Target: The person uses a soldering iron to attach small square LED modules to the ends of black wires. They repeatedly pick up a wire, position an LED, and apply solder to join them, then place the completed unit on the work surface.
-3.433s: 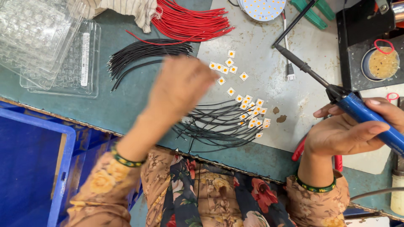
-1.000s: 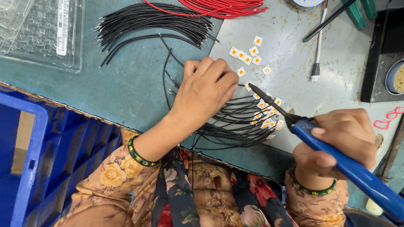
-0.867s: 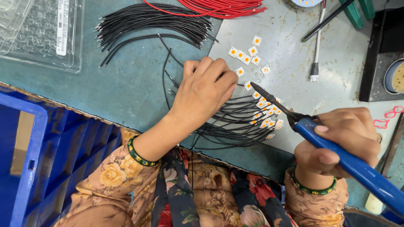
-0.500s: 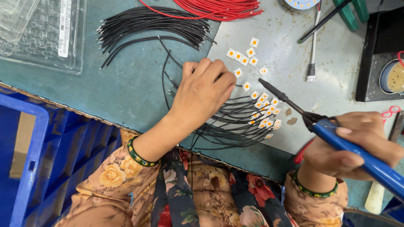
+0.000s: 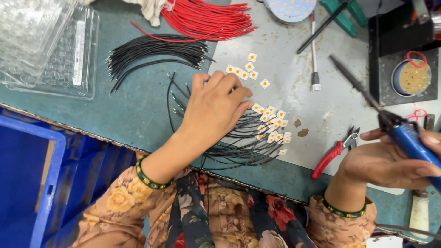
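Note:
My left hand (image 5: 215, 108) rests palm down on a fan of thin black wires (image 5: 239, 147) whose ends carry small white square chips (image 5: 274, 126); fingers curl over them, and what they pinch is hidden. My right hand (image 5: 390, 160) grips a blue-handled soldering iron (image 5: 409, 140), its dark tip (image 5: 342, 71) pointing up and left, lifted away from the wires. More loose white chips (image 5: 245, 71) lie just beyond my left fingers.
A bundle of black wires (image 5: 156, 53) and red wires (image 5: 206, 20) lie at the back. Clear plastic trays (image 5: 46, 41) sit far left, a blue crate (image 5: 27, 179) below. Red-handled pliers (image 5: 333, 156), a round tin on a black stand (image 5: 411, 76), a round board (image 5: 289, 8).
My right hand has pulled the soldering iron away to the right and up, off the chips. My left hand stays on the wires.

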